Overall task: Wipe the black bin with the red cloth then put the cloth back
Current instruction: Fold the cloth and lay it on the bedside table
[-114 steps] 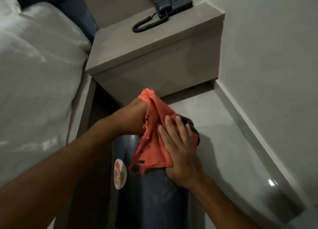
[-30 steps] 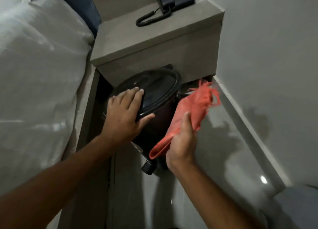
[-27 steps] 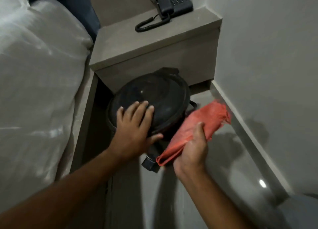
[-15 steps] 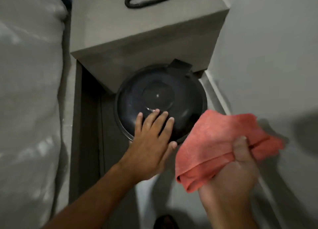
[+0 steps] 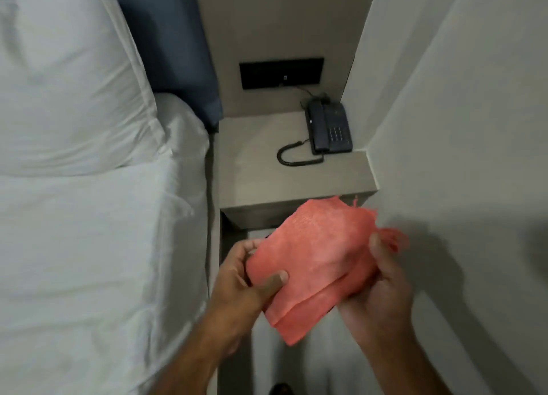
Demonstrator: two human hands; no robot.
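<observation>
Two hands — left hand (image 5: pixel 240 279) and right hand (image 5: pixel 376 287) — both grip one red cloth (image 5: pixel 314 255).

No text or label could be read anywhere. The phone (image 5: pixel 329 129) had a keypad. Its markings were too small to read.

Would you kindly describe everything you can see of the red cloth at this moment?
The red cloth is coral-red with a coarse, towel-like weave. It is folded over into layers, with frayed threads along its upper right edge. It is held in the air in front of the nightstand, above the floor, touching no surface. The left hand pinches its left edge, thumb on top, and the right hand cradles its right side, thumb up against the frayed edge.
</observation>
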